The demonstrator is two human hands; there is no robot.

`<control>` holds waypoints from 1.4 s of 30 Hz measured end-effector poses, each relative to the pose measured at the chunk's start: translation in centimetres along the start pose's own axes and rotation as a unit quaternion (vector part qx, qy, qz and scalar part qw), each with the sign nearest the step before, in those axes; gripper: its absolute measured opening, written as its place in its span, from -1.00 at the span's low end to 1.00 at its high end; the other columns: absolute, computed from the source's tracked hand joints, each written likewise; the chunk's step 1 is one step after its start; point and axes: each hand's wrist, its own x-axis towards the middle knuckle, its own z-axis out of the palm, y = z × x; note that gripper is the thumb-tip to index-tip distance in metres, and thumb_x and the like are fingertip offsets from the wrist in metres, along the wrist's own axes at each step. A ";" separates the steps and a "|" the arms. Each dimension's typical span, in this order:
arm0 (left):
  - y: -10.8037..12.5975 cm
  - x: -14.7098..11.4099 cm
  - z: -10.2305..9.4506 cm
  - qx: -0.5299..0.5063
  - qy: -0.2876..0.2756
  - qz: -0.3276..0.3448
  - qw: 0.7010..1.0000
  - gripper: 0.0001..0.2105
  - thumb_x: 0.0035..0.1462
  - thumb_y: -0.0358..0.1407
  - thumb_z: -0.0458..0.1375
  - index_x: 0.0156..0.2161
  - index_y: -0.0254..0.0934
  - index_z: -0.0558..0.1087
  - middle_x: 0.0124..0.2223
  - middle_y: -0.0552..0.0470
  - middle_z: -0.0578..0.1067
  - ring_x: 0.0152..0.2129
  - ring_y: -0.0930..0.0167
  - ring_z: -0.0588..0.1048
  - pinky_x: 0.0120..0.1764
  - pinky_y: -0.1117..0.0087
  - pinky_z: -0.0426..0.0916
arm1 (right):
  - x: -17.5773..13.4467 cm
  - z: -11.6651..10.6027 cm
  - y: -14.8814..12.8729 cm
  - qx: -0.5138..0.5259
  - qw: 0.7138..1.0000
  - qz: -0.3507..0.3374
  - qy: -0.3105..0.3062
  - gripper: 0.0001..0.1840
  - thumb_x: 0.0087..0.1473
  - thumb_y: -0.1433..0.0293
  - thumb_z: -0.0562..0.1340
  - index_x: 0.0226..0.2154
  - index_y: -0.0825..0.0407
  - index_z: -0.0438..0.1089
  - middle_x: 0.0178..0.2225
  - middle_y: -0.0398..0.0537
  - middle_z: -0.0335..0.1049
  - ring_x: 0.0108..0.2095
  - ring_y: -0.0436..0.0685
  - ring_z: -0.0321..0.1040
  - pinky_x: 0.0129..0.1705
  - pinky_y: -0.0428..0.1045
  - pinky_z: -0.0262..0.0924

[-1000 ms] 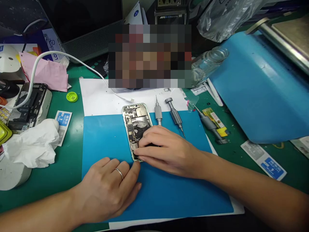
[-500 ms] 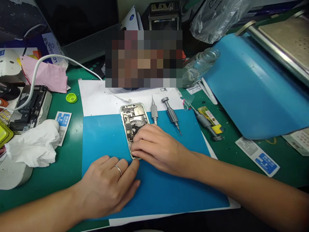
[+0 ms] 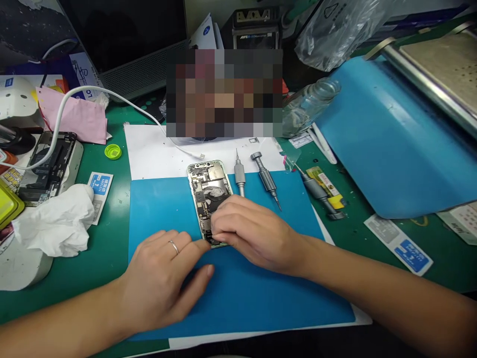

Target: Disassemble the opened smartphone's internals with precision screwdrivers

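An opened smartphone (image 3: 203, 199) lies on the blue mat (image 3: 261, 293), its circuit board and inner parts bare. My left hand (image 3: 167, 273), with a ring on one finger, rests at the phone's lower left. Its index fingertip is at the bottom edge of the phone and its thumb stands apart. Over the lower right of the phone, my right hand (image 3: 253, 228) has its fingers curled and pinched together. Whatever lies between those fingertips is hidden. Just above that hand are a light grey screwdriver (image 3: 239, 174) and a darker grey screwdriver (image 3: 266, 175).
A third screwdriver (image 3: 320, 191) lies right of the mat. A white cable (image 3: 112, 93) arches in from the left. At left are a crumpled tissue (image 3: 55, 219), another opened phone (image 3: 46, 169) and a green cap (image 3: 113, 151). A glass jar (image 3: 309, 107) leans behind.
My left thumb has spread away from the index finger, which is straighter at the phone's edge. My right hand has shifted slightly right, uncovering more of the phone's lower part.
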 end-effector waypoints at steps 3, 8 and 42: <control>-0.1 0.2 -0.2 -0.029 -0.001 -0.030 0.999 -0.85 0.45 -0.31 0.07 0.00 -0.27 0.43 -0.33 0.10 0.46 -0.43 0.42 0.41 -0.34 0.35 0.25 | -0.1 0.0 -0.2 0.011 0.999 -0.039 0.001 -0.88 0.43 0.48 0.12 -0.18 0.07 0.35 -0.33 -0.06 0.48 -0.27 0.03 0.33 -0.15 -0.04 0.33; -0.2 0.3 -0.3 -0.036 -0.001 -0.022 0.999 -0.84 0.50 -0.29 0.01 -0.01 -0.26 0.43 -0.34 0.11 0.46 -0.43 0.43 0.40 -0.32 0.36 0.23 | -0.5 0.1 -0.2 0.034 0.996 -0.064 -0.050 -0.82 0.45 0.48 0.10 -0.21 0.05 0.36 -0.36 -0.12 0.48 -0.29 0.01 0.30 -0.11 -0.05 0.30; -0.2 0.1 0.0 -0.006 -0.009 0.033 0.999 -0.85 0.48 -0.41 0.00 -0.16 -0.28 0.40 -0.41 0.12 0.37 -0.50 0.42 0.26 -0.41 0.30 0.09 | -0.3 0.4 -0.5 0.063 0.994 -0.081 -0.034 -0.91 0.47 0.44 0.11 -0.15 0.04 0.29 -0.41 -0.19 0.42 -0.38 -0.02 0.26 -0.21 -0.05 0.31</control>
